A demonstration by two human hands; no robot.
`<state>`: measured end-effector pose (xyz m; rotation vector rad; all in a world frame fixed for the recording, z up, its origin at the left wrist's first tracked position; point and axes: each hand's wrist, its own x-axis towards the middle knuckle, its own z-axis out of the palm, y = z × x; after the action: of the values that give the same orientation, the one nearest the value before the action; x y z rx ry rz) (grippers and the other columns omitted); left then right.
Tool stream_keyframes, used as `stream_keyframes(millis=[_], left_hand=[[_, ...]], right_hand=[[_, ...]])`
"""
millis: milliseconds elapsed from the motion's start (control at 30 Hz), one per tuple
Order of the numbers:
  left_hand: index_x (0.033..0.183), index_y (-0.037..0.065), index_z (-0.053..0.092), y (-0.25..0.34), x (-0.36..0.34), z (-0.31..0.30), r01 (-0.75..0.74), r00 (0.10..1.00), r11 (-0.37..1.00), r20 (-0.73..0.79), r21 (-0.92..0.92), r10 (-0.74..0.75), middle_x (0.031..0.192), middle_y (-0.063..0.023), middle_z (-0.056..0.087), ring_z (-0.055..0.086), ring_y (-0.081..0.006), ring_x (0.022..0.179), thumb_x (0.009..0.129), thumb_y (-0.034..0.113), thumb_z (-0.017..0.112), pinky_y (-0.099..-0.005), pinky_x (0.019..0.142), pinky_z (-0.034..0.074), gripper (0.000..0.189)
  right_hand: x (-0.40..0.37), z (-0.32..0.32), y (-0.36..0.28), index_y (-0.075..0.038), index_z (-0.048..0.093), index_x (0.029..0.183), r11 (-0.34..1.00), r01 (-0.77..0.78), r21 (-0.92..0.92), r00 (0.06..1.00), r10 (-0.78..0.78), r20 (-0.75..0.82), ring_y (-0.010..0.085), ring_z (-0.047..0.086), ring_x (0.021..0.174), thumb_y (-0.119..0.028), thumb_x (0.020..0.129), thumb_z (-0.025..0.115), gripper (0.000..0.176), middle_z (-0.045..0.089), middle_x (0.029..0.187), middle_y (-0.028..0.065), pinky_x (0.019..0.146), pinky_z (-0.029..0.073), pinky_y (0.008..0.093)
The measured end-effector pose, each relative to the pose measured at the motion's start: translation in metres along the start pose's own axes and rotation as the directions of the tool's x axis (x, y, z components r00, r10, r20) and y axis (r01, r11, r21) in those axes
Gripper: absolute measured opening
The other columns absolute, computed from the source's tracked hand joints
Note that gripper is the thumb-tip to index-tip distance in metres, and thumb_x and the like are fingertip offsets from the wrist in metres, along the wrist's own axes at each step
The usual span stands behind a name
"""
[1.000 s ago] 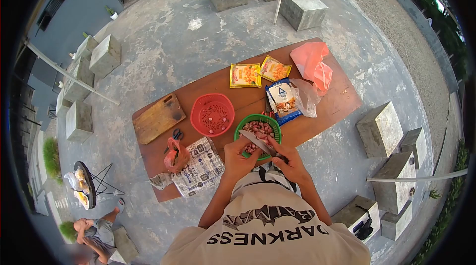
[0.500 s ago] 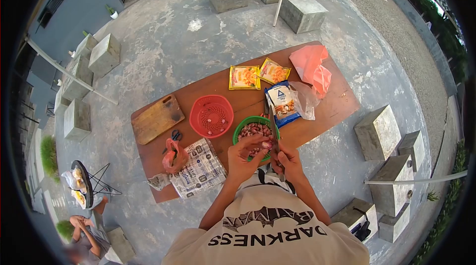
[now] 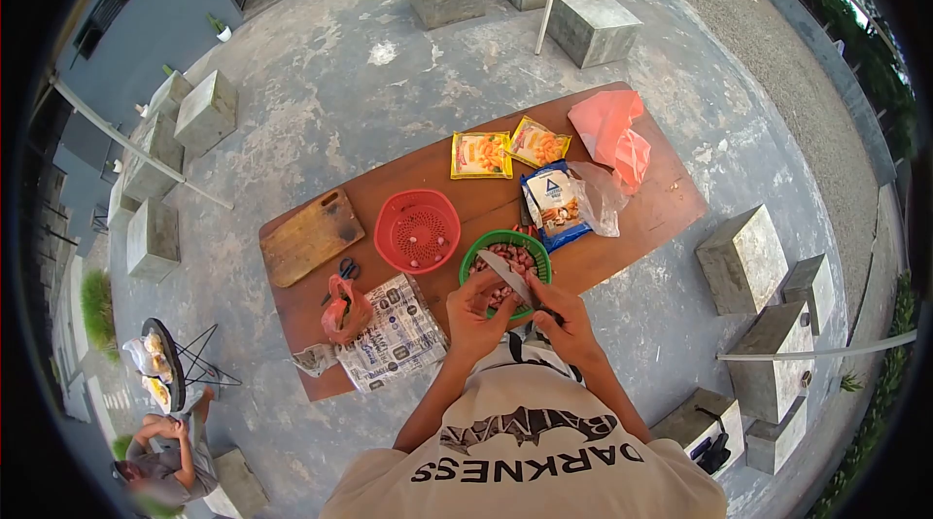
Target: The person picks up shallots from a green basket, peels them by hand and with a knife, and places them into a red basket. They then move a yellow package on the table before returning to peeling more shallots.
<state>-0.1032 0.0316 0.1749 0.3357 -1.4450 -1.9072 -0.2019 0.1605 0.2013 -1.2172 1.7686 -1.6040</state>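
My right hand (image 3: pixel 566 323) is closed round the handle of a knife (image 3: pixel 505 275), whose blade now points up and to the left. Across from it, my left hand (image 3: pixel 473 317) has its fingers curled in a pinch by the blade, on a small shallot that the fingers and blade mostly hide. Both hands are above the near side of a green basket (image 3: pixel 547 262), which is filled with reddish shallots (image 3: pixel 517 255). To the left of it, a red colander (image 3: pixel 387 232) contains a few shallots.
The brown table (image 3: pixel 486 198) carries a cutting board (image 3: pixel 313 237), scissors (image 3: pixel 348 268), a red plastic bag (image 3: pixel 345 313), newspaper (image 3: pixel 394 339), yellow packets (image 3: pixel 481 155), a blue-white packet (image 3: pixel 556 203) and a pink bag (image 3: pixel 612 135). A person (image 3: pixel 165 461) sits at lower left.
The knife has swung from nearly upright to a leftward slant across the green basket. My right hand has turned with it. The shallot seen between my hands is now mostly hidden.
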Motion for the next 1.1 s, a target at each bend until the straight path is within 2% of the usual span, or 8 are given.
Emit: stream_keyframes(millis=[200, 300, 367, 567, 667, 833, 1033, 1100], left_hand=[[0.11, -0.007, 0.059, 0.004, 0.001, 0.009, 0.0, 1.0, 0.999, -0.02, -0.035, -0.001, 0.108, -0.0148, 0.063, 0.06, -0.0195, 0.102, 0.076, -0.014, 0.063, -0.0313, 0.091, 0.048, 0.035], [0.11, -0.008, 0.059, -0.005, 0.004, 0.004, -0.08, 0.996, 0.996, 0.042, 0.029, 0.078, 0.109, -0.0171, 0.063, 0.061, -0.0209, 0.103, 0.075, -0.014, 0.065, -0.031, 0.09, 0.049, 0.037], [0.108, -0.008, 0.061, -0.008, 0.004, 0.0, 0.104, 0.995, 0.994, 0.012, -0.038, -0.103, 0.112, -0.0193, 0.062, 0.061, -0.022, 0.103, 0.073, -0.015, 0.066, -0.0312, 0.088, 0.051, 0.036], [0.103, -0.007, 0.063, -0.013, 0.002, -0.011, 0.157, 0.988, 0.98, 0.018, -0.122, -0.156, 0.109, -0.0209, 0.062, 0.063, -0.0218, 0.097, 0.07, -0.017, 0.067, -0.0308, 0.083, 0.054, 0.035], [0.102, -0.007, 0.064, -0.025, 0.003, -0.016, 0.011, 1.0, 0.983, 0.028, -0.182, -0.005, 0.109, -0.0206, 0.062, 0.065, -0.0213, 0.092, 0.069, -0.018, 0.067, -0.0289, 0.077, 0.056, 0.035], [0.101, -0.007, 0.065, -0.01, 0.004, -0.006, 0.015, 0.999, 0.994, -0.041, -0.111, -0.02, 0.107, -0.0186, 0.063, 0.065, -0.0209, 0.09, 0.07, -0.019, 0.065, -0.0285, 0.075, 0.056, 0.033], [0.1, -0.007, 0.065, -0.018, -0.003, -0.015, -0.003, 1.0, 0.998, -0.028, 0.066, 0.005, 0.104, -0.0164, 0.064, 0.065, -0.0207, 0.089, 0.073, -0.016, 0.065, -0.0294, 0.075, 0.055, 0.029], [0.1, -0.007, 0.065, -0.018, -0.003, -0.018, -0.057, 0.998, 0.992, -0.014, 0.111, 0.058, 0.103, -0.0163, 0.064, 0.065, -0.0205, 0.09, 0.073, -0.015, 0.065, -0.0297, 0.075, 0.055, 0.028]], right_hand=[[-0.001, 0.005, 0.009, 0.002, 0.048, 0.13, 0.999, 0.033, 0.022, 0.998, -0.031, -0.056, 0.0214, 0.056, 0.085, -0.014, 0.088, 0.058, 0.046, 0.061, 0.098, 0.0147, 0.08, 0.045, 0.0307], [-0.008, 0.013, 0.013, -0.001, 0.047, 0.133, 0.96, -0.055, 0.273, 0.997, 0.067, -0.035, 0.016, 0.052, 0.071, -0.017, 0.092, 0.056, 0.045, 0.059, 0.095, 0.0084, 0.067, 0.045, 0.028], [-0.013, 0.015, 0.016, -0.006, 0.042, 0.138, 0.728, -0.27, 0.63, 0.958, 0.272, 0.096, 0.0089, 0.045, 0.059, -0.021, 0.096, 0.052, 0.046, 0.056, 0.091, 0.0033, 0.052, 0.039, 0.0221], [-0.006, 0.009, 0.023, -0.009, 0.033, 0.143, 0.654, -0.171, 0.737, 0.962, 0.273, -0.019, 0.0054, 0.038, 0.052, -0.022, 0.099, 0.046, 0.048, 0.048, 0.08, -0.0008, 0.044, 0.031, 0.0193], [-0.004, 0.002, 0.011, -0.011, 0.029, 0.145, 0.705, -0.164, 0.69, 0.976, 0.217, 0.009, 0.0057, 0.038, 0.054, -0.02, 0.097, 0.049, 0.053, 0.047, 0.081, -0.001, 0.046, 0.032, 0.0186], [-0.004, 0.0, -0.012, -0.011, 0.025, 0.147, 0.864, -0.282, 0.417, 0.959, 0.264, 0.101, 0.0061, 0.041, 0.063, -0.014, 0.091, 0.056, 0.064, 0.047, 0.082, -0.0004, 0.058, 0.036, 0.0183], [-0.001, 0.002, -0.013, -0.011, 0.021, 0.148, 0.982, -0.168, 0.087, 0.977, 0.154, 0.144, 0.0044, 0.038, 0.066, -0.011, 0.089, 0.055, 0.068, 0.049, 0.087, -0.0005, 0.059, 0.033, 0.0176], [0.0, 0.006, -0.004, -0.009, 0.027, 0.146, 1.0, 0.013, 0.013, 0.997, -0.013, 0.07, 0.0071, 0.041, 0.069, -0.016, 0.09, 0.056, 0.063, 0.056, 0.091, 0.0035, 0.065, 0.038, 0.0209]])
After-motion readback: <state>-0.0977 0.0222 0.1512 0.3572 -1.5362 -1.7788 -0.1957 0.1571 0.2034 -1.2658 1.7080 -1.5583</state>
